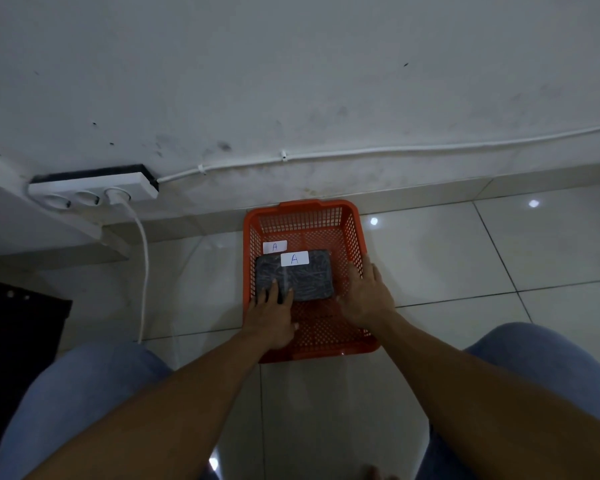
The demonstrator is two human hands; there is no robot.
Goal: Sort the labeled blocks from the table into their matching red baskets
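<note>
A red mesh basket (354, 237) stands on the tiled floor against the wall, with a white "A" label (274, 247) on its inner left wall. Inside it lies a dark grey block (309, 277) bearing its own white "A" label (294, 259). My left hand (271, 311) rests inside the basket with its fingers spread on the block's near left corner. My right hand (366, 296) is at the block's right end, between the block and the basket's right wall, fingers apart. Whether either hand still grips the block is unclear.
A white power strip (94, 190) lies at the left by the wall, and its cable (145, 268) runs down across the floor tiles. A dark object (18, 327) sits at the left edge. My knees in blue jeans (84, 393) flank the basket.
</note>
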